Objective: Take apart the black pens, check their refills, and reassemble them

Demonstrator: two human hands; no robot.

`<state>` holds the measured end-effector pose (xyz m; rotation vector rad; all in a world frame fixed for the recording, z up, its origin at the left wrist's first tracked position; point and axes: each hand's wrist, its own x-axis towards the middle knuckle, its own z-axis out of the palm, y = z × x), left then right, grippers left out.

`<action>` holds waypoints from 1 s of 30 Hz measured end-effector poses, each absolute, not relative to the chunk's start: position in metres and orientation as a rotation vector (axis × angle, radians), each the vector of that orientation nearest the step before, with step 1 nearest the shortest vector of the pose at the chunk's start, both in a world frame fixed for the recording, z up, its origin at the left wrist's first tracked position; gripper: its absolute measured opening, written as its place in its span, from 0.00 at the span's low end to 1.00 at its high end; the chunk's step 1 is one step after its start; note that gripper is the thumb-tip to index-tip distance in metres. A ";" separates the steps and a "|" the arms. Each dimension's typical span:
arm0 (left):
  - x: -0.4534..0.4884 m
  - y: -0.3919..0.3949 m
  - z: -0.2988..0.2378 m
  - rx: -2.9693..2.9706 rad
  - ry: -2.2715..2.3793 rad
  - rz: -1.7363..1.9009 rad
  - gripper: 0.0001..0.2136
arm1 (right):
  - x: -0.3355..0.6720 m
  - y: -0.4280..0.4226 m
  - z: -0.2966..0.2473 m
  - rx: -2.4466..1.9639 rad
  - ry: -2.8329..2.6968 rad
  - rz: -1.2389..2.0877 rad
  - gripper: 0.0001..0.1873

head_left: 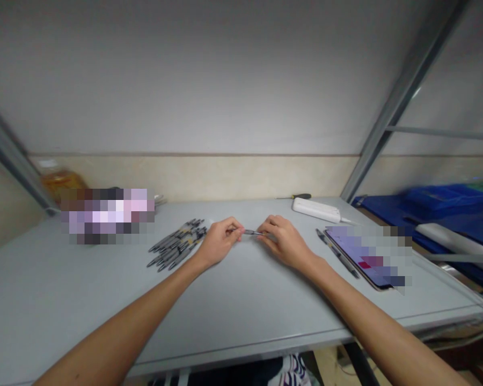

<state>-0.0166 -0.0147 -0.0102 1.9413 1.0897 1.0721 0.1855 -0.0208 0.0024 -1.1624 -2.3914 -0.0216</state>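
A thin pen [250,232], or part of one, lies level between my two hands above the middle of the table. Its left end is pinched in the fingers of my left hand [221,239], its right end in those of my right hand [284,239]. My fingers cover both ends, so I cannot tell whether it is in one piece. Close to my left hand lies a loose pile of several grey and black pens [177,245]. To the right of my right hand, a grey pen [338,254] rests beside a phone [350,249].
On the grey table [233,305], a white power strip [316,209] and a screwdriver [301,197] lie at the back right. A bottle of amber liquid [62,182] stands at the back left, near a blurred-out object. Blue trays [454,195] sit beyond the right-hand frame post [370,145].
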 end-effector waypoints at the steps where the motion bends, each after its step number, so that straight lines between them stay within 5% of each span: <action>1: -0.017 -0.014 -0.011 1.907 1.067 1.085 0.09 | 0.186 -0.021 0.004 -1.163 -2.349 0.022 0.12; 7: -0.022 -0.009 -0.012 1.742 1.019 1.184 0.10 | 0.189 -0.021 0.013 -1.284 -2.174 0.461 0.21; 12: -0.021 -0.007 -0.009 1.561 1.025 1.271 0.12 | 0.190 -0.017 0.008 -1.129 -2.001 0.621 0.13; 19: -0.022 -0.005 -0.012 1.308 0.903 1.298 0.13 | 0.192 -0.013 0.004 -1.196 -1.934 0.941 0.22; 24: -0.024 -0.006 -0.009 1.223 0.873 1.274 0.14 | 0.193 -0.012 0.007 -1.107 -1.782 0.979 0.17; 30: -0.024 -0.008 -0.009 1.213 0.866 1.283 0.13 | 0.193 -0.010 0.005 -1.165 -1.679 1.113 0.22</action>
